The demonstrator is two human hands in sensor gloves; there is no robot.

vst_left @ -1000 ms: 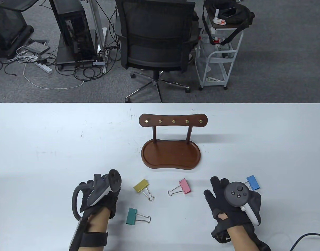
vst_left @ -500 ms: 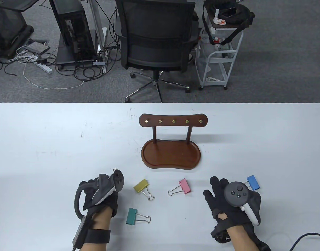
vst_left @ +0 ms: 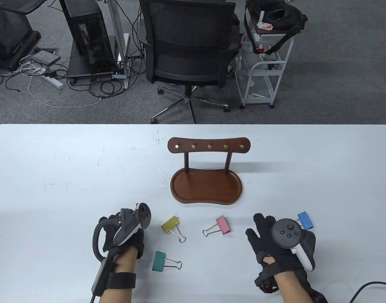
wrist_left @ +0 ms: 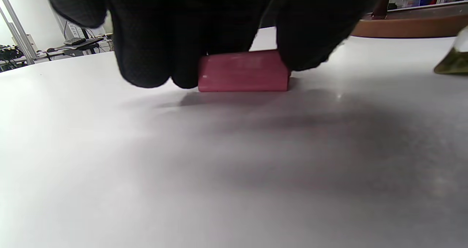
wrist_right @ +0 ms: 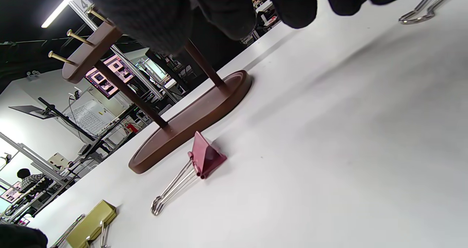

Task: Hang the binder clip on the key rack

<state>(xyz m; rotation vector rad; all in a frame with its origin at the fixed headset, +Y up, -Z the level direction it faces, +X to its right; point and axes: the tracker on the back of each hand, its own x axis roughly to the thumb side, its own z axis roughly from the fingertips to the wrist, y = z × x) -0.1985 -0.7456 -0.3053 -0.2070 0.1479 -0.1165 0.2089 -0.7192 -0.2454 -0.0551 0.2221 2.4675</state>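
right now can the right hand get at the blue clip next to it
Probably yes. The blue clip lies on the table just past the right hand, beside its tracker, with nothing between them. The hand lies flat and holds nothing, so a short move forward and to the right should reach it.

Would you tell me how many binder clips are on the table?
5: yellow clip, pink clip and green clip mid-table; blue clip by the right hand; red clip under the left hand, hidden from above.
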